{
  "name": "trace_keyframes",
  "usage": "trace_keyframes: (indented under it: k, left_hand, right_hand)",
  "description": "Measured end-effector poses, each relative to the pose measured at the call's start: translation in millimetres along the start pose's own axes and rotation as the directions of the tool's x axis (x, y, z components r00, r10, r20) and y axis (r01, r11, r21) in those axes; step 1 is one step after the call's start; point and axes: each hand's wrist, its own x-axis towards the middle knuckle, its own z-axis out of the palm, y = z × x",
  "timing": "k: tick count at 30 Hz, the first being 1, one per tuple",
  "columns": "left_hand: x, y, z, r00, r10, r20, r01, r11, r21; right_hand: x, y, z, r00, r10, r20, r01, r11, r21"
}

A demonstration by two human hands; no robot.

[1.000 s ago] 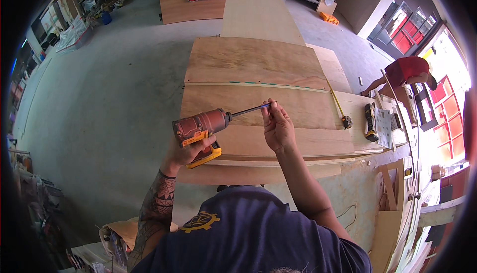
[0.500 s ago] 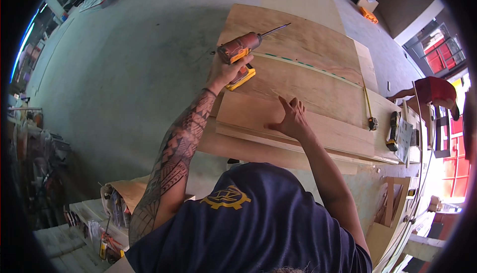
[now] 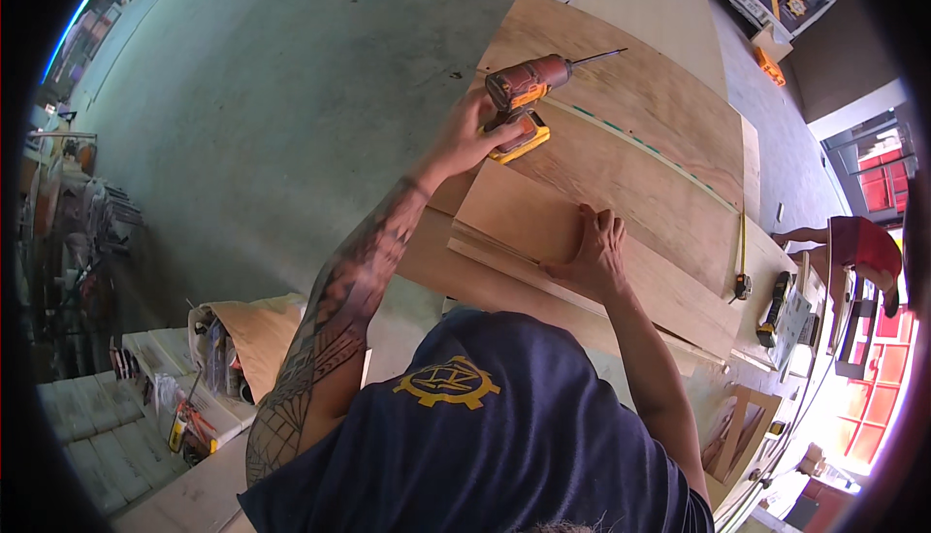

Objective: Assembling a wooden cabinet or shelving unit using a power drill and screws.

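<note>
My left hand (image 3: 482,130) is wrapped round the grip of a cordless impact driver (image 3: 529,85), red and black with a yellow-edged battery. Its long bit points to the far right, above a large plywood sheet (image 3: 640,116). My right hand (image 3: 599,254) spans a narrow plywood board (image 3: 524,208), thumb at the near edge and bent fingers at the far edge. That board lies on top of other boards, along the near side of the large sheet.
A tape measure (image 3: 742,287) with its yellow blade pulled out lies on the right, beside a black-and-yellow tool (image 3: 774,308). A co-worker in red (image 3: 863,252) bends over at the far right. Shelving with tools (image 3: 199,407) stands at lower left.
My right hand has gone from spread over the board to closing across its width. My left hand still holds the impact driver. The view has shifted, so the bench sits further right.
</note>
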Motion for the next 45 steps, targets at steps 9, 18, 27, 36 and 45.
trace_keyframes:
  k: [9,18,27,36,45]
  left_hand:
    - [-144,24,-60,0.860,-0.426,0.280,0.405,0.905,0.132]
    - [-158,17,-52,0.976,-0.168,0.138,0.132,0.962,0.239]
    - [-156,6,-51,0.975,-0.043,0.220,-0.027,0.951,0.307]
    - [-156,3,-47,0.987,-0.065,0.145,0.031,0.975,0.221]
    - [-158,6,-48,0.989,-0.022,0.150,-0.021,0.959,0.284]
  right_hand:
    - [-2,1,3,0.999,-0.042,-0.021,0.041,0.997,-0.065]
    - [-4,0,5,0.999,-0.052,-0.004,0.051,0.994,-0.098]
    - [-5,1,13,0.994,-0.082,-0.071,0.074,0.992,-0.107]
    - [-8,-1,13,0.999,-0.036,-0.021,0.033,0.990,-0.139]
    - [-4,-1,10,0.999,-0.036,-0.020,0.034,0.994,-0.104]
